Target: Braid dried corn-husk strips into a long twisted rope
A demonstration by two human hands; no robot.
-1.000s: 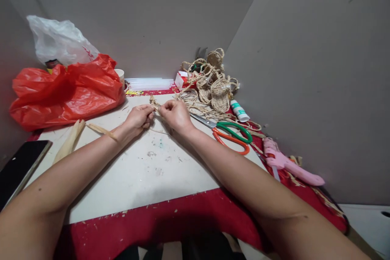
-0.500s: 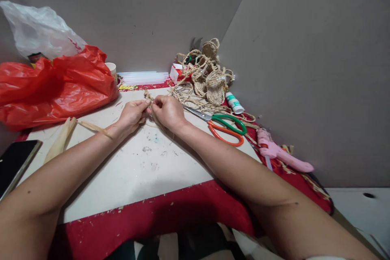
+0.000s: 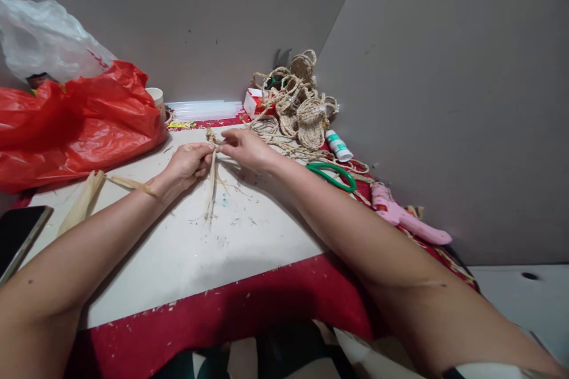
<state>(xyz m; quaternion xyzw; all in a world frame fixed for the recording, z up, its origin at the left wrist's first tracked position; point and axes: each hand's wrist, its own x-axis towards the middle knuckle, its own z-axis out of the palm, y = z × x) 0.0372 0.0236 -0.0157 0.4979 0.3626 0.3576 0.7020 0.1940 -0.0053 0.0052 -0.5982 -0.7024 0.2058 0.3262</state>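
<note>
My left hand (image 3: pixel 192 161) is closed, thumb and fingers pinching a thin braided cord of straw-coloured husk. The cord's knotted end (image 3: pixel 210 135) sticks out just beyond the fingertips. Loose husk strands (image 3: pixel 212 186) hang from the pinch towards me over the white board (image 3: pixel 178 266). Right beside it is my right hand (image 3: pixel 245 147), its thumb tip close to the cord and its forefinger lifted apart. Scissors with a green handle (image 3: pixel 331 176) lie partly under my right forearm. Pale husk pieces (image 3: pixel 84 201) lie by my left forearm.
A red plastic bag (image 3: pixel 84 124) stands at the left, above a phone (image 3: pixel 22 237). Clear glue sticks (image 3: pixel 204 110) lie at the back. Coiled braided rope (image 3: pixel 309 121), a white-green bottle (image 3: pixel 338 146) and a pink glue gun (image 3: pixel 409 219) line the right side.
My right hand has loosened from its pinch, its forefinger rising. The strands that ran under it now hang straight towards me. The forearm covers more of the scissors. The view has shifted slightly.
</note>
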